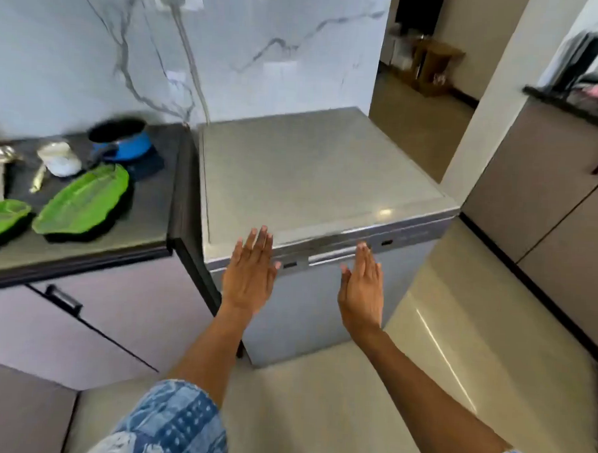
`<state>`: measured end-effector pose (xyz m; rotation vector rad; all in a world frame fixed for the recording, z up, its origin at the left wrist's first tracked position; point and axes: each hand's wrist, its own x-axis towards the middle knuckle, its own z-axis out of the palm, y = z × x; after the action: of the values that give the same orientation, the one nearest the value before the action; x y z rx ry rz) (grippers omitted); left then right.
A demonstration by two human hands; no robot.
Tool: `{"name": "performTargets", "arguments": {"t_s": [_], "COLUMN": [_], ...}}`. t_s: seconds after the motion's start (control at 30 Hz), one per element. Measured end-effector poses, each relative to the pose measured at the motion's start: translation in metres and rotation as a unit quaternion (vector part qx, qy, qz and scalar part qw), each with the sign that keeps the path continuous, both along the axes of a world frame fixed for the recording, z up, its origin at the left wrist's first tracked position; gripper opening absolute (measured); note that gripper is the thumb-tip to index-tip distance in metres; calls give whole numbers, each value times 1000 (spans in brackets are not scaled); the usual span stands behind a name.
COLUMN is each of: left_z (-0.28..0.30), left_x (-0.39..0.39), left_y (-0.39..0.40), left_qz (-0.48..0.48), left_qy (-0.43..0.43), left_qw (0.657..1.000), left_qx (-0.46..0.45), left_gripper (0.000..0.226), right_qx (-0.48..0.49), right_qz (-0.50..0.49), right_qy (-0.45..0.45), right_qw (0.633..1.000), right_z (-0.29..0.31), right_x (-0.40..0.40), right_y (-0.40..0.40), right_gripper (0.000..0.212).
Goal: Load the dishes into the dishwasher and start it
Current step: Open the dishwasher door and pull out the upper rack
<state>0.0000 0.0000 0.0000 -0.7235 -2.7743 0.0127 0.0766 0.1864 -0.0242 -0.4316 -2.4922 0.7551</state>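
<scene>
Both the left hand (251,275) and the right hand (361,287) reach flat-fingered, holding nothing, toward the closed dishwasher (327,179). Its stiff, probably heavy door is best pulled at the top-edge handle (330,256). Green plates (83,201) wait left of it.

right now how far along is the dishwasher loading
Done: nothing visible; the dishwasher door is closed. In hand: left hand and right hand reach open toward its top front edge. Left: green plates, blue pot on the counter, then starting.

Grey dishwasher (313,179); green leaf-pattern plates (83,201); blue pot (121,139); white marble-veined wall (93,46).
</scene>
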Motion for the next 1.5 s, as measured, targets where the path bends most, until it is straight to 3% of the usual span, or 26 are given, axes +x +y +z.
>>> {"name": "performTargets", "arguments": {"t_s": [0.1, 0.2, 0.3, 0.4, 0.5, 0.6, 1.07, 1.13, 1.17, 1.23, 1.3, 1.37, 1.43, 1.5], "left_z": [-31, -57, -62, -62, -65, -64, -61, -57, -52, -47, -50, -56, -63, -69], "left_x": [-3, 1, -3, -2, -2, -5, -1, -1, 2, 12, 33, 61, 87, 110], "left_y": [-3, -6, -6, -3, 0, 0, 2, 3, 5, 10, 19, 25, 31, 35], "left_qz": [21, 21, 18, 26, 34, 32, 33, 36, 47, 70, 46, 3, -28, -47], "left_qy": [-14, 11, 29, 29, 26, 33, 19, 22, 9, -23, -58, -128, -186, -201], "left_qw": [1000, 1000, 998, 997, 995, 995, 997, 997, 998, 997, 995, 989, 980, 977], "left_qx": [-8, 5, 46, 61, 88, 87, 63, 64, 50, -8, -70, -80, -57, -57], "left_gripper": [61, 59, 59, 58, 56, 55, 51, 48, 50, 58, 59, 56, 53, 51], "right_qx": [-153, -340, -534, -656, -768, -788, -770, -753, -723, -571, -315, -74, 48, 107], "right_qz": [27, 4, -49, -76, -88, -65, -43, -56, -59, -36, 0, -12, 42, 154], "right_qy": [-20, -14, -21, 3, 45, 29, 9, -12, -44, -186, -342, -329, -240, -288], "right_qw": [988, 940, 844, 751, 633, 612, 636, 655, 687, 799, 885, 941, 969, 939], "right_z": [-21, -26, -28, -32, -32, -30, -30, -35, -36, -30, -13, 5, 16, 11], "right_x": [-10, -33, -64, -90, -103, -108, -88, -59, -37, 2, 27, 37, 41, 48], "right_y": [-8, -14, -15, -11, -5, 0, 8, 9, 13, 25, 38, 45, 39, 32], "right_gripper": [41, 37, 28, 27, 19, 13, 8, 6, 9, 23, 32, 28, 24, 38]}}
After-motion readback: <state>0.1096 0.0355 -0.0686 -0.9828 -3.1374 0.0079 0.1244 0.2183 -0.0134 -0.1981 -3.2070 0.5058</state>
